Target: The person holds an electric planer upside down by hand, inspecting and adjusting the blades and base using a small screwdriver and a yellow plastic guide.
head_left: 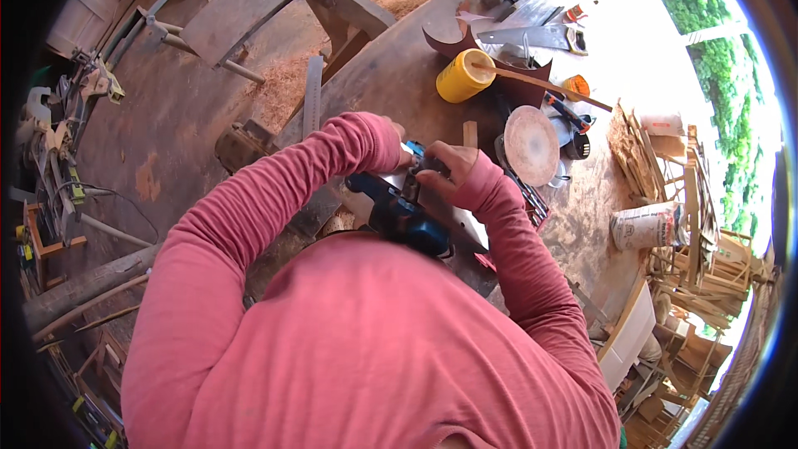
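Close in front of my chest lies a dark blue and black power tool, its exact kind hidden by my body. My right hand is closed, with its fingers curled round the dark narrow end of that tool. Just opposite, my left hand bends in toward the same spot, and its fingers are mostly hidden behind the pink sleeve. They look closed at a small light blue piece, too small to name. Both hands nearly meet above the tool.
On the bench beyond stand a yellow tub with a wooden stick across it, a round pale disc and a handsaw. A metal ruler lies left. A white sack-like bucket and stacked timber are at right.
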Available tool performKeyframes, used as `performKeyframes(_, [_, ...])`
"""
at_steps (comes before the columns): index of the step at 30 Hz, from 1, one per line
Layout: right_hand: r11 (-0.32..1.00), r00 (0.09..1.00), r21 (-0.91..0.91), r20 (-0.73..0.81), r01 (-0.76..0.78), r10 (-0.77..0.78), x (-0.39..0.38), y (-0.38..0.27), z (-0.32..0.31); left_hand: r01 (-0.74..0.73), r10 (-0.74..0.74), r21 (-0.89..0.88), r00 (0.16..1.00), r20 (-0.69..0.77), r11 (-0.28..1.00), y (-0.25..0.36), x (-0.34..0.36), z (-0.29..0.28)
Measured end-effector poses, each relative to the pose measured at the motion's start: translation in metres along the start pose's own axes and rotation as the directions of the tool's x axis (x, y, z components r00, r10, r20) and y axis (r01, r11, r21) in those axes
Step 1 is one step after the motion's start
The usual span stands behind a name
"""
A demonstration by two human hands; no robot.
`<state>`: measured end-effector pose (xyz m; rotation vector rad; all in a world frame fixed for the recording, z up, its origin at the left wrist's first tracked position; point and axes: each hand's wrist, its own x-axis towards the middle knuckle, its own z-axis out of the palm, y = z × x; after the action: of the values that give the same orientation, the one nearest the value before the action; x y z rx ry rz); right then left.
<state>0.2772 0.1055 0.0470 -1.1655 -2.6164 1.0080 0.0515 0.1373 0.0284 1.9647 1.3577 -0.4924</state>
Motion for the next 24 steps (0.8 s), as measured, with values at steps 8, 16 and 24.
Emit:
performKeyframes(8, [0.985, 1.0, 0.174, 0.022, 0.015, -0.019, 0.001, 0.025, 0.017, 0.073, -0.046, -0.111, 0.973, 0.227, 0.991, -0.007, 0.001, 0.011])
performKeyframes(16, [0.976, 0.995, 0.208, 0.069, 0.058, -0.074, 0.012, 0.027, 0.041, 0.141, -0.093, -0.132, 0.944, 0.316, 0.981, -0.034, 0.027, 0.024])
performKeyframes(24, [0.982, 0.992, 0.152, 0.042, 0.112, -0.119, 0.029, 0.023, 0.038, 0.013, -0.011, -0.091, 1.0, 0.026, 0.996, -0.038, 0.014, 0.031])
